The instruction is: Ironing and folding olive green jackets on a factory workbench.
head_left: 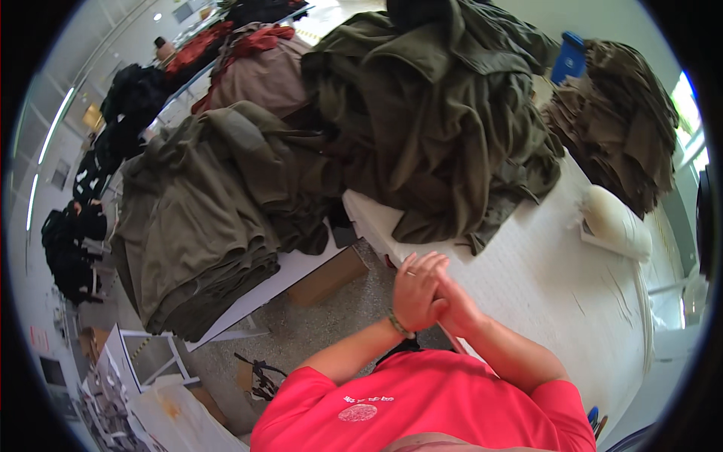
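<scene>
Table, pale and broad, green cloth heaped on its far end, left hand and right hand meeting near its edge, fingers loosely straight and released, second heap at left, speckled floor below, strip lights at far left.

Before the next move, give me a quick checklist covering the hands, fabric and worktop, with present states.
1. Hands off the fabric: ok; bare left hand and bare right hand are together, no fabric showing in them.
2. Large olive-green fabric heap on the broad white table: ok.
3. Heap laid smooth: not ok; it is rumpled.
4. White cylindrical roll apart from the heap: ok.
5. Nothing hidden under the heap: cannot tell.
</scene>
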Tool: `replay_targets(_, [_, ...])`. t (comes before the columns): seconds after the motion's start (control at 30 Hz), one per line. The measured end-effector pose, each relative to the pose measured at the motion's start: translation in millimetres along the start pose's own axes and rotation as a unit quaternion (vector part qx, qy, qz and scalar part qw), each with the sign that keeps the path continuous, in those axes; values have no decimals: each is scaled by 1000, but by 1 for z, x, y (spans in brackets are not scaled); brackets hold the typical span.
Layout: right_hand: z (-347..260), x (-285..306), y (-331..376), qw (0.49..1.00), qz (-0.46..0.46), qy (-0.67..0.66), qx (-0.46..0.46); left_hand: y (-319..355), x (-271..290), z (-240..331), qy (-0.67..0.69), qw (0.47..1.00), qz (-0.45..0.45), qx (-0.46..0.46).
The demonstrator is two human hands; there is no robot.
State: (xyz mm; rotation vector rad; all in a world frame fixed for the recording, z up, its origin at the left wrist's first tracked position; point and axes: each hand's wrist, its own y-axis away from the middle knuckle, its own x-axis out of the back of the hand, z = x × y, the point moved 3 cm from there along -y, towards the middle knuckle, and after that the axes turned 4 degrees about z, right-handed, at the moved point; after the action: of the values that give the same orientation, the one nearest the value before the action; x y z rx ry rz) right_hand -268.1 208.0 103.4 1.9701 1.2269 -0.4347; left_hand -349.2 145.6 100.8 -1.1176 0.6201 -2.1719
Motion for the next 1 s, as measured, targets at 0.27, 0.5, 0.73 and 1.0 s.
replay_targets(0.27, [-80,-11,-25,988,15,-148,50,-2,-22,34,81,993,74,32])
replay_targets(0.5, [-196,18,-25,941,126,176,259,181,-55,-81,66,923,-260,276])
replay_targets(0.73, [-355,41,-112,886,259,254,290,428,20,-223,150,437,258,848])
replay_targets(1.0, [-399,46,-179,918,274,244,153,523,-43,-142,168,409,-57,895])
